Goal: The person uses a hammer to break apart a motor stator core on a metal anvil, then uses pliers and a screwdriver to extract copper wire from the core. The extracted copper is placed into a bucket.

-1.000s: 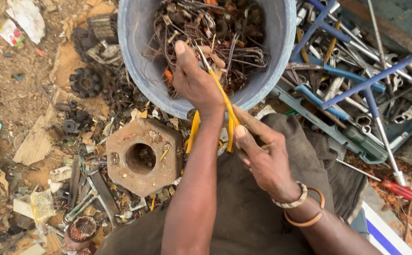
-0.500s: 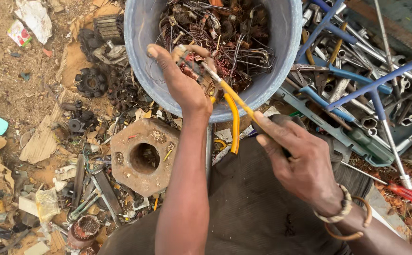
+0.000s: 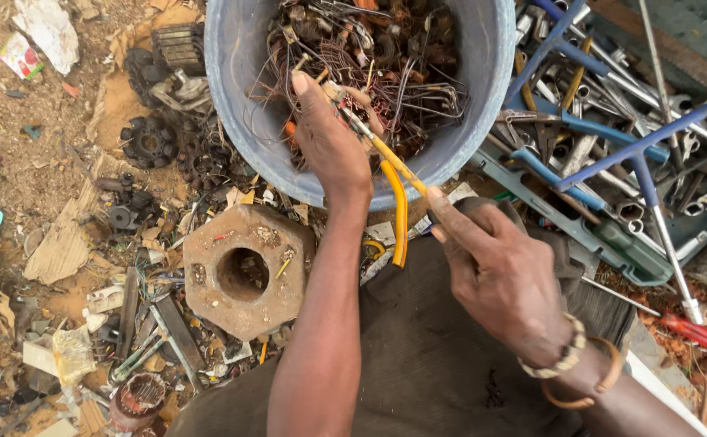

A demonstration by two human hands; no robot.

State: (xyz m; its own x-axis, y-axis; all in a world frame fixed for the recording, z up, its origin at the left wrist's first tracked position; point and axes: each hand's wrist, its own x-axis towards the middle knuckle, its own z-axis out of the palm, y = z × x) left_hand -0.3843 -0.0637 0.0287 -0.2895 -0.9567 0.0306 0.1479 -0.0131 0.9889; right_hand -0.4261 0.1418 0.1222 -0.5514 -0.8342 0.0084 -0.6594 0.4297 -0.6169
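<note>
My left hand [image 3: 329,150] reaches over the rim of a grey-blue bucket [image 3: 240,129], its fingers pinched around the metal head of yellow-handled pliers [image 3: 394,190]. My right hand [image 3: 499,275], with bracelets at the wrist, grips the end of the upper handle outside the bucket. The lower handle hangs down apart from it, so the pliers are spread. The pliers' jaws sit among tangled copper wire and metal scrap [image 3: 402,65] filling the bucket. Whether the jaws hold a piece is hidden by my fingers.
An octagonal metal block with a round hole [image 3: 240,271] lies on the ground left of my arm. Gears and motor parts [image 3: 147,142] sit beside the bucket. At right is a tray of wrenches and blue-handled tools [image 3: 612,137], and a red-handled screwdriver [image 3: 693,328].
My left hand has slid with the pliers' head deeper over the scrap. My right hand has dropped lower along the handle, and the pliers' handles have spread apart.
</note>
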